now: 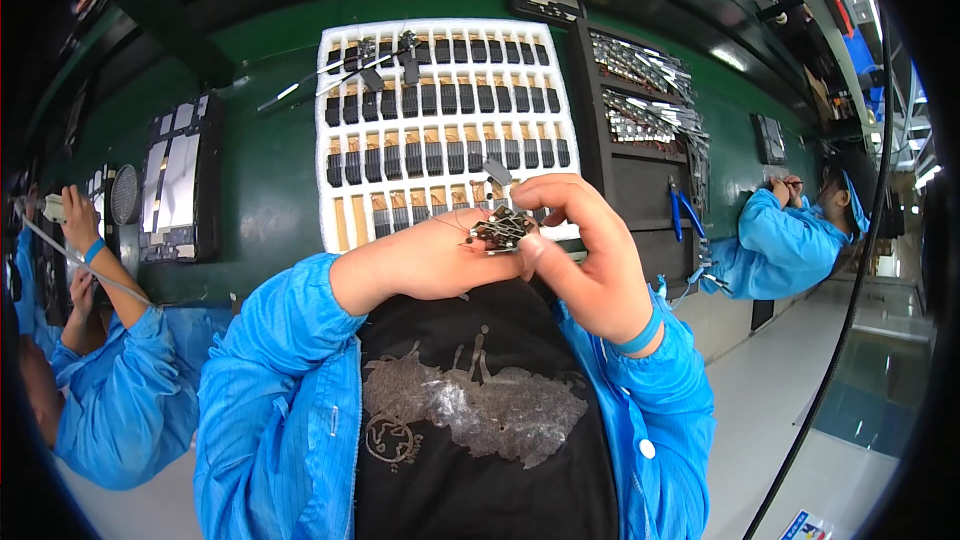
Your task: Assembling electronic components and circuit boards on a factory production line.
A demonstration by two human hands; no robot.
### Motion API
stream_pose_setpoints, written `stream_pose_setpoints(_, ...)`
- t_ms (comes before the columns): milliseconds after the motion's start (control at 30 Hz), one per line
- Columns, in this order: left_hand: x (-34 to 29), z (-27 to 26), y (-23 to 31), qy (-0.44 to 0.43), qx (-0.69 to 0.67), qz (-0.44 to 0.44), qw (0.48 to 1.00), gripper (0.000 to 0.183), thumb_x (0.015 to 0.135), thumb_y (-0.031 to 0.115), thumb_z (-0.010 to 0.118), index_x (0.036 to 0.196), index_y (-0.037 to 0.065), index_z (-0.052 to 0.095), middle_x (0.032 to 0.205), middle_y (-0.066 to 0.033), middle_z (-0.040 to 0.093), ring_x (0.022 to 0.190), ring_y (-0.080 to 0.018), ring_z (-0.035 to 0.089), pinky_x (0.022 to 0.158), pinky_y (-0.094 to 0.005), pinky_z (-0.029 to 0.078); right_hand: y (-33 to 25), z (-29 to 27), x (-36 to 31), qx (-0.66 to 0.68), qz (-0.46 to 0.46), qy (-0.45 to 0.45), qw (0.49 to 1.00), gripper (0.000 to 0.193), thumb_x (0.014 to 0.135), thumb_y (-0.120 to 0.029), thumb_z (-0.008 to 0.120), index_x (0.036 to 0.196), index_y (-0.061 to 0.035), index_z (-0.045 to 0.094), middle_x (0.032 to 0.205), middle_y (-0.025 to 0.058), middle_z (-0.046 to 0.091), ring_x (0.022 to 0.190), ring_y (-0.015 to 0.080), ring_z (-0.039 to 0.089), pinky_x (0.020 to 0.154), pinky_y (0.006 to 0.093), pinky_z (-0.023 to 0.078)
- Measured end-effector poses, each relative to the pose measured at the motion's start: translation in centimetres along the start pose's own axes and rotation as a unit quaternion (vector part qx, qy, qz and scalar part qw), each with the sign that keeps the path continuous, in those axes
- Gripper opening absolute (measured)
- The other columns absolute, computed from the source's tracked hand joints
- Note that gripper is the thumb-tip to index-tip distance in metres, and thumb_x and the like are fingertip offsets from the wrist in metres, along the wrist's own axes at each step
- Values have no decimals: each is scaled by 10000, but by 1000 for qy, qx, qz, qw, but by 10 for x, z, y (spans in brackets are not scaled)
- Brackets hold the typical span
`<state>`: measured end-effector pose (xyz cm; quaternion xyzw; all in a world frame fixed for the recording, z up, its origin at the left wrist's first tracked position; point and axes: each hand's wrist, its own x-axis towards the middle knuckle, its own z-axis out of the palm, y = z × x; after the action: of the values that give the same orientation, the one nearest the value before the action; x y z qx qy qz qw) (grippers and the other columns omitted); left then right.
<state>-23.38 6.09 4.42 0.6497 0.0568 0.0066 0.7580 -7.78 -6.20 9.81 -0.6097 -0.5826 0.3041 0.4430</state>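
In front of my chest, my left hand (425, 255) holds a bundle of small wired circuit parts (502, 228), with thin wires sticking out. My right hand (595, 260) curls round the bundle's right side, its thumb against it and the index finger arched above. A dark grey flat piece (497, 171) shows just above the bundle; whether it is joined to it I cannot tell. Beyond both hands lies a white foam tray (322, 155) with rows of black rectangular parts (448, 98) in its slots. Several wired parts (408, 45) rest across its upper left.
Right of the tray, a dark divided tray (640, 175) holds metallic strips (645, 118) and blue-handled pliers (682, 212). Dark fixtures (180, 180) sit on the green bench (265, 140). Co-workers in blue sit at left (125, 400) and right (790, 240). A black cable (835, 340) hangs at right.
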Motion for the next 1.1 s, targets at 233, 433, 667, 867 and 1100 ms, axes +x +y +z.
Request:
stream_pose_setpoints(233,-4,7,-15,86,63,-30,994,139,938,148,570,1060,117,627,889,-51,634,741,-152,617,618,-334,515,-6,14,1,-196,-120,-27,973,438,802,-152,778,1168,4,593,1146,194,631,1047,381,622,909,432,501)
stream_pose_setpoints(433,-9,16,-30,104,116,75,985,145,924,150,550,1033,75,610,877,-96,644,724,-196,627,664,-373,517,-8,20,1,-168,-110,-31,979,295,809,-91,756,1071,-21,642,1097,154,664,1018,359,634,883,419,512)
stream_pose_setpoints(667,-28,24,3,105,139,-82,981,196,883,172,619,963,15,705,930,-140,700,876,-257,681,783,-382,525,-10,13,3,-113,-68,-80,988,259,791,-50,759,1027,-11,660,1067,139,678,1010,327,639,901,399,497)
stream_pose_setpoints(867,-42,33,-10,189,194,3,963,348,891,171,625,1204,20,622,981,-165,698,947,-284,682,852,-376,524,-21,17,11,-88,-68,-117,987,224,782,-48,762,990,-16,684,1050,142,679,999,325,640,903,394,492)
stream_pose_setpoints(1100,-60,30,-23,147,75,-13,986,267,936,206,542,1138,58,632,887,-137,668,823,-272,654,763,-380,515,-31,26,19,-115,-101,-169,974,297,757,-53,804,1030,-1,699,1024,128,700,994,282,658,886,367,509)
